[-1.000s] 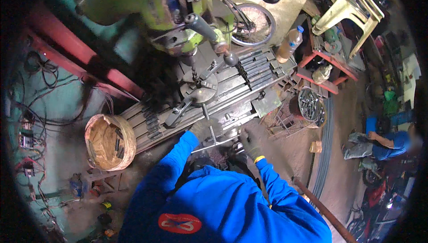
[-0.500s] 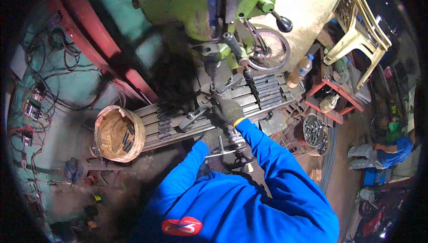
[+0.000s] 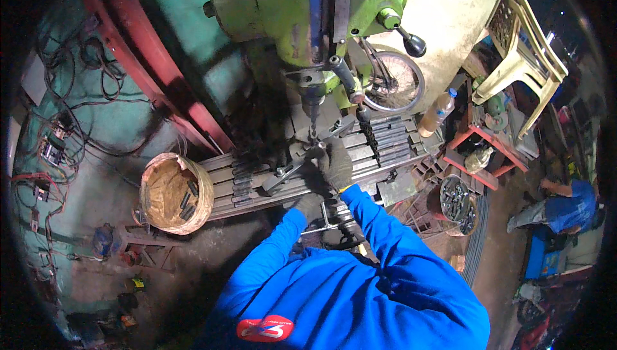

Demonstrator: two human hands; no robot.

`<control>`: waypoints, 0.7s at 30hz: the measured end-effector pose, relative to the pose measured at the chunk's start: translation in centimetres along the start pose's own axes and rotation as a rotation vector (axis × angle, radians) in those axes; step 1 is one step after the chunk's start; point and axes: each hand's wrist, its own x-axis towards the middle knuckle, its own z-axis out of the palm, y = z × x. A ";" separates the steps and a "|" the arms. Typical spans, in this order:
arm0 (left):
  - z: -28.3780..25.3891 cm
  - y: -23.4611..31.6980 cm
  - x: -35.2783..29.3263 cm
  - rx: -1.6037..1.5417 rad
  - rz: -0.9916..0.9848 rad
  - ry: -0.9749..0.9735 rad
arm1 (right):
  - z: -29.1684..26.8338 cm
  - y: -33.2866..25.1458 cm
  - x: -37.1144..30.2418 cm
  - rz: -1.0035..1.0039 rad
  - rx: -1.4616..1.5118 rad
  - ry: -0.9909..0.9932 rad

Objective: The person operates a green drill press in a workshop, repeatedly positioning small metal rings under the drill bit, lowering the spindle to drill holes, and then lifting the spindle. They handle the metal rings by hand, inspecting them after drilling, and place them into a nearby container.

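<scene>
A green drill press (image 3: 263, 16) stands ahead of me, its drill bit (image 3: 313, 124) pointing down at a clamped fixture on the slotted metal table (image 3: 222, 186). My gloved right hand (image 3: 337, 169) is closed just below the bit, with a small cylindrical metal part (image 3: 321, 146) at its fingertips. The part's round end faces up, close beside the bit's tip. Nearer to me, my gloved left hand (image 3: 310, 205) is in shadow beside a T-shaped metal handle (image 3: 328, 216). Its fingers are too dark to read. Dark metal bars (image 3: 243, 180) lie on the table's left.
A round basket (image 3: 204, 186) holding dark pieces stands left. More bars (image 3: 391, 135), a bottle (image 3: 439, 112) and a bucket of metal pieces (image 3: 454, 197) are right. Beyond are a red stand (image 3: 472, 137), plastic chair (image 3: 520, 54), bicycle wheel (image 3: 395, 80) and another person (image 3: 569, 207).
My right hand has drawn slightly back toward me from under the bit, and the part's round end now shows. The view has shifted slightly. The other person's arm has moved.
</scene>
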 end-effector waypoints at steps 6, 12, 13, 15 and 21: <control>-2.4 -5.3 3.2 0.336 0.258 -0.077 | -0.5 1.3 0.5 0.090 0.090 -0.394; -3.0 -6.4 5.3 0.140 0.349 -0.161 | 5.5 9.1 1.0 -0.031 0.432 -0.414; -2.9 -5.3 3.4 0.341 0.316 -0.098 | 4.5 7.1 0.6 -0.032 0.315 -0.404; -1.4 -1.4 0.4 0.828 0.280 -0.025 | 0.8 1.9 0.9 0.064 0.249 -0.378; 0.9 4.7 -3.4 1.409 0.461 -0.102 | -2.8 0.0 0.9 0.044 -0.047 -0.413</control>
